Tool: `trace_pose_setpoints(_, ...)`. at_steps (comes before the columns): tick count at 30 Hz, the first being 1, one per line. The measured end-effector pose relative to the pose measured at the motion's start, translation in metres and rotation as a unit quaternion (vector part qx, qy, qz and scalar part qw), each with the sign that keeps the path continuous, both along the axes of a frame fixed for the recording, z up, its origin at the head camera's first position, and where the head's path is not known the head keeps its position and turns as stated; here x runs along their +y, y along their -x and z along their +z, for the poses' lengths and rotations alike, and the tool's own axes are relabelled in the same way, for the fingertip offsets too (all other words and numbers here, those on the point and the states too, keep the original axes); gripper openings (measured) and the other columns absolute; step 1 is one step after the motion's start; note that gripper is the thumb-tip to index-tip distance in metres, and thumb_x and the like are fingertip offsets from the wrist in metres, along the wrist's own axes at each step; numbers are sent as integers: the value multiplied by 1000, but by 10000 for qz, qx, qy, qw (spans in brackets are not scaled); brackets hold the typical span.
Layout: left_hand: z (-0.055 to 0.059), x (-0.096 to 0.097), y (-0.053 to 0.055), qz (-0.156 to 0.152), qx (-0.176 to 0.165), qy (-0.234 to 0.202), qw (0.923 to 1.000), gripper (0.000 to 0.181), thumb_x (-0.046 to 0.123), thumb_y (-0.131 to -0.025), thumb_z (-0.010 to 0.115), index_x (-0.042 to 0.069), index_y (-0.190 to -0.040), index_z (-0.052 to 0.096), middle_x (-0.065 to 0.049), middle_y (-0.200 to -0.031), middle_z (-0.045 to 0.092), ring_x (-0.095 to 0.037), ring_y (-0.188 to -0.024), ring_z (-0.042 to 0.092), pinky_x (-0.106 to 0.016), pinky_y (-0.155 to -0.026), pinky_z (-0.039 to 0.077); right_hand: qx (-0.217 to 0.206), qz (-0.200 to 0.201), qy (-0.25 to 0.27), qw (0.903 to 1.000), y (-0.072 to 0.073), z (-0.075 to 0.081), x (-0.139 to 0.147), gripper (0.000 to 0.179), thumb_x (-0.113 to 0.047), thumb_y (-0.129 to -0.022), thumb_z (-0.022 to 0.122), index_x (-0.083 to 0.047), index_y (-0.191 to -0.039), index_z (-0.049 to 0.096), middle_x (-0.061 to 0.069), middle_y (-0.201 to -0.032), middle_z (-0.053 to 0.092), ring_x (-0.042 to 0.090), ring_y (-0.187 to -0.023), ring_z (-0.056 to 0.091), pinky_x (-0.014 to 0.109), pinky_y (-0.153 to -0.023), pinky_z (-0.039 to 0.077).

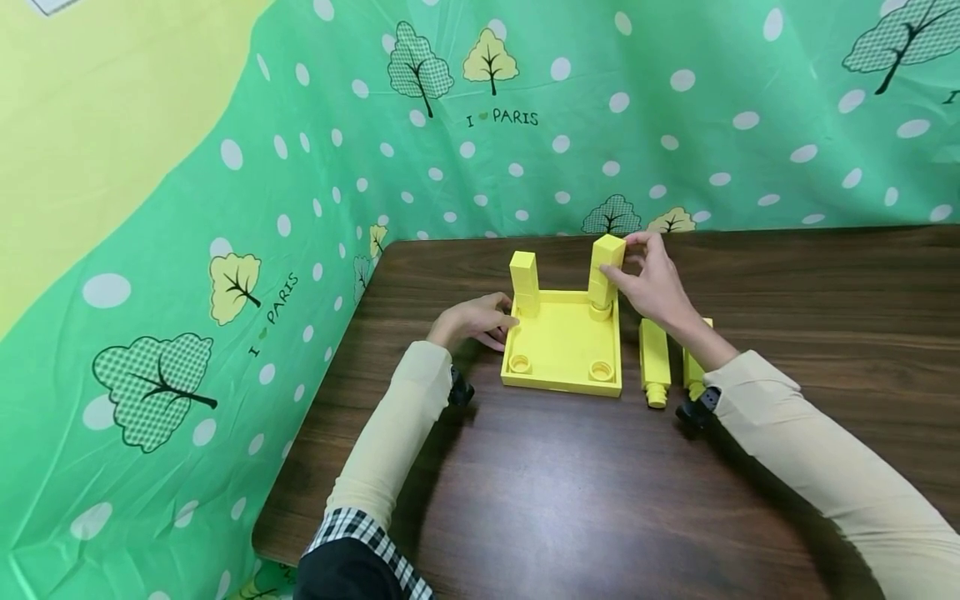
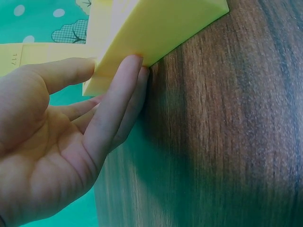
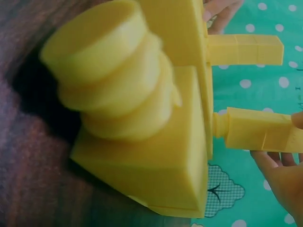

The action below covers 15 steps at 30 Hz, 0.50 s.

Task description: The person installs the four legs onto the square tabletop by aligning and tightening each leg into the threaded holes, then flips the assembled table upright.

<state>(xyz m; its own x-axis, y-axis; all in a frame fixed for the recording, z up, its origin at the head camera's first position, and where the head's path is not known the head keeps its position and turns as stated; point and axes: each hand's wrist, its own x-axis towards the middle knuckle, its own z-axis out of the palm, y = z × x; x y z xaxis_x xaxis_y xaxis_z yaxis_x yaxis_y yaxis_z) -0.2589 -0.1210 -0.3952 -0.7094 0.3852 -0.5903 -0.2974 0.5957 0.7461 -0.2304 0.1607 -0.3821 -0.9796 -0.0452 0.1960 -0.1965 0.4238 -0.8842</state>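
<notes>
A yellow square tray-like base (image 1: 566,342) with a raised rim and round corner sockets lies on the table. My left hand (image 1: 476,321) holds its left edge, thumb at the rim and fingers against the outer wall (image 2: 170,33). One yellow square post (image 1: 524,283) stands upright in the far left corner. At the far right corner, my right hand (image 1: 654,279) grips a second post (image 1: 606,271) between thumb and fingers. This post stands over its socket, and a narrower round neck shows below its square body (image 3: 255,130).
Two more yellow posts lie to the right of the base, one post (image 1: 655,358) beside it and another post (image 1: 693,367) partly under the right forearm. Their round ringed ends point towards me. A green dotted cloth (image 1: 525,167) hangs behind the dark wooden table (image 1: 540,483).
</notes>
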Motion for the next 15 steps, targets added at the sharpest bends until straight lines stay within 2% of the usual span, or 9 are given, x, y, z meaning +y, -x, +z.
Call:
trace_pose_setpoints(10,-2,1,1,16,-34,-17,10000,49,17,-98,54,10,-140,30,-12,-89,54,-22,-78,58,-34,-75,60,61,103,-77,9999,-6,-2,3,54,-25,-91,65,-3,-126,29,16,-127,43,29,-118,53,12,-78,50)
trace_pose_setpoints(13,-2,1,0,12,-5,-20,10000,49,17,-98,54,10,-141,30,-12,-89,53,-22,-77,58,-34,-75,60,195,219,-47,9996,-8,-4,3,52,-19,-91,65,-2,-125,30,17,-124,45,29,-117,53,23,-88,54)
trace_pose_setpoints(15,-2,0,0,1,25,-11,10000,48,17,-99,53,10,-140,30,-12,-89,53,-22,-77,58,-34,-75,61,285,290,-51,9992,-10,-5,3,52,-17,-91,66,-1,-125,30,17,-124,45,29,-118,52,33,-94,53)
